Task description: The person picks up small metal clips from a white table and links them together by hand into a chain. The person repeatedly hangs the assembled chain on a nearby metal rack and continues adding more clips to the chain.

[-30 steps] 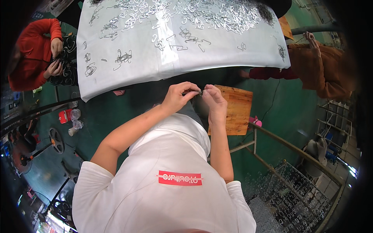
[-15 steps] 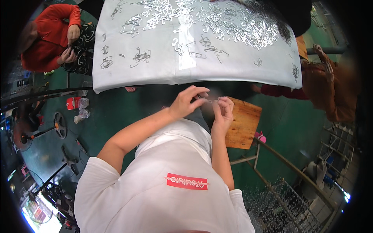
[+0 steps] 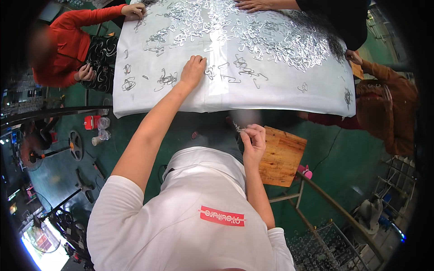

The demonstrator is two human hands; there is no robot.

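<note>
At nine o'clock a person in a red top [image 3: 68, 43] is sitting with one hand [image 3: 83, 72] in the lap and the other hand [image 3: 133, 10] on the white-covered table [image 3: 280, 97], where the heap of metal wire clips [image 3: 271, 38] is lying too tangled to count. At twelve o'clock the left hand [image 3: 193, 70] is pressing flat, fingers spread, on loose clips [image 3: 168, 79], hiding whatever lies beneath it. At two o'clock the right hand [image 3: 253, 139] is pinching shut on a small wire clip [image 3: 238, 129], too small to make out, above one wooden stool [image 3: 282, 156], with a person in brown [image 3: 389, 108] partly cut off at the rim.
</note>
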